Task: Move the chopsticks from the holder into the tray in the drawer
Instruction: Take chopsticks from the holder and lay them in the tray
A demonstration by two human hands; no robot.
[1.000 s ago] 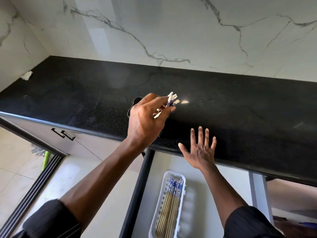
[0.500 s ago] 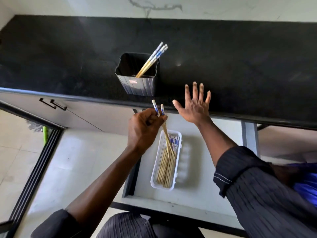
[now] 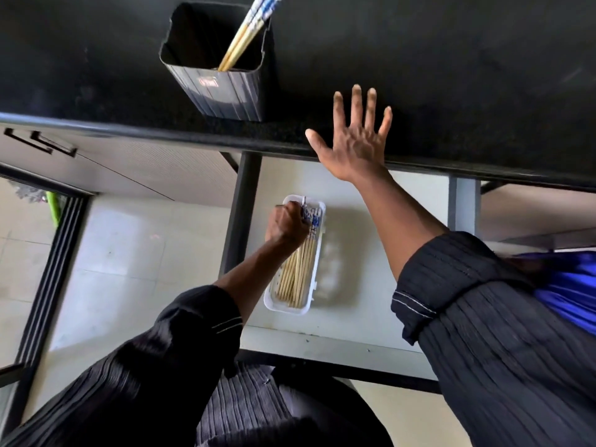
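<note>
A black ribbed holder (image 3: 222, 88) stands near the front edge of the black counter, with a few blue-and-white-topped chopsticks (image 3: 248, 37) leaning in it. Below, in the open drawer (image 3: 371, 337), a white tray (image 3: 317, 253) holds several chopsticks (image 3: 295, 275) lying lengthwise. My left hand (image 3: 288, 224) is down at the far end of the tray, closed around the patterned tops of chopsticks that lie into the tray. My right hand (image 3: 353, 138) rests flat with fingers spread on the counter edge.
The black counter (image 3: 451, 75) runs across the top. Grey cabinet fronts with black handles (image 3: 42, 141) sit to the left of the drawer. Light floor tiles and a dark sliding-door track (image 3: 48, 269) lie at left. A green stick (image 3: 53, 208) shows by the doorway.
My left hand has carried the chopsticks from above the counter down into the tray. The view has tilted downward. My right hand has stayed on the counter edge.
</note>
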